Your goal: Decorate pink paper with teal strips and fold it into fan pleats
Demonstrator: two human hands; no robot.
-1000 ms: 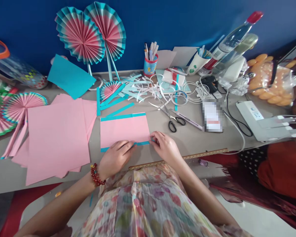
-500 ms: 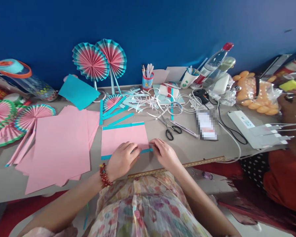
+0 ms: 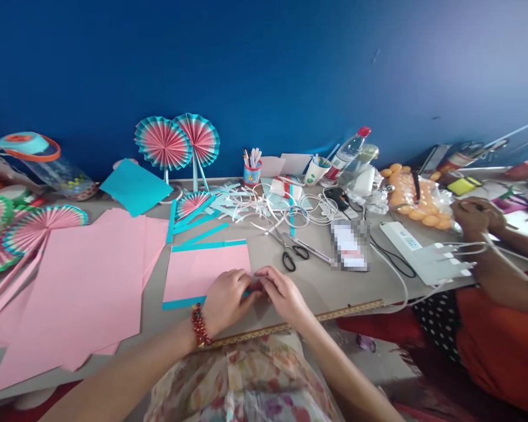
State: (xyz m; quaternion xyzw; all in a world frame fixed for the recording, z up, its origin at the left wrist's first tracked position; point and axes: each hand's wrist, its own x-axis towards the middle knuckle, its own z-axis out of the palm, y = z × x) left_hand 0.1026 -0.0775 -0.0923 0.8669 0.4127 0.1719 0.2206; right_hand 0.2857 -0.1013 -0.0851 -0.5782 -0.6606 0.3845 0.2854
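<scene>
Grey bench (image 3: 325,287), front edge | our left hand (image 3: 227,300), right hand (image 3: 286,295) close together at blue-edged pink paper rectangle (image 3: 198,274), perhaps steadying it (grip: can't tell)

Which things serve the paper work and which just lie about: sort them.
Job, likely: blue-edged pink sheet, at left hand and right hand; stacked pink sheets; blue strips; scissors.
Lying about, apparently: red-capped bottle; power strip.
</scene>
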